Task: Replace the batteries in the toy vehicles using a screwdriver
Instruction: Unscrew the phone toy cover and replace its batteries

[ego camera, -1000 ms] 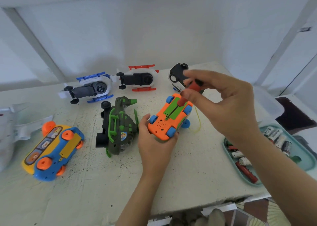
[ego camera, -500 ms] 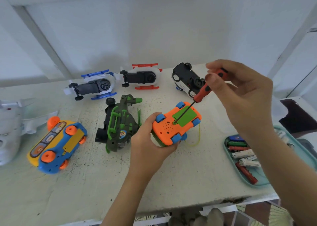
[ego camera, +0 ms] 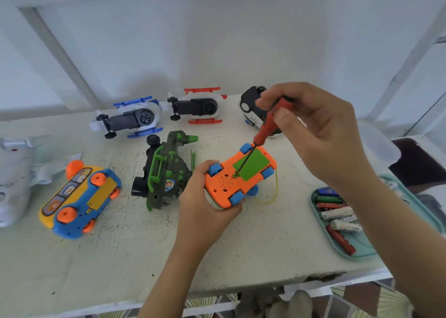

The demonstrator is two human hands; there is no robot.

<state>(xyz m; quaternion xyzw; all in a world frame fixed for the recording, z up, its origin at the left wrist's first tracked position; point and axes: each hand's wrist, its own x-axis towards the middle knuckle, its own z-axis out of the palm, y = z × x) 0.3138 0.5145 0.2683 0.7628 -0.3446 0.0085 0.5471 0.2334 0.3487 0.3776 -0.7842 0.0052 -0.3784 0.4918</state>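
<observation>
Since a second ago the right grip (ego camera: 321, 134) has lifted back toward the right edge of the worktop (ego camera: 265, 245), baring the shaft of the red screwdriver (ego camera: 265, 127) it pinches by the handle. The tip sits at the near end of the green battery cover (ego camera: 252, 165). The left grip (ego camera: 205, 206) clasps the orange toy car (ego camera: 224, 185), wheels up, over the middle of the worktop. At the right edge, loose batteries (ego camera: 337, 212) lie in a teal tray (ego camera: 359, 255).

Seven toy vehicles here: blue helicopter (ego camera: 135, 121), red helicopter (ego camera: 200, 107), green one (ego camera: 166, 173), orange car (ego camera: 224, 185), black car (ego camera: 251, 110), blue bus (ego camera: 79, 197), white plane (ego camera: 14, 173) far left. One screwdriver (ego camera: 268, 122), one tray (ego camera: 357, 256) on the right, six batteries (ego camera: 337, 212) showing.
</observation>
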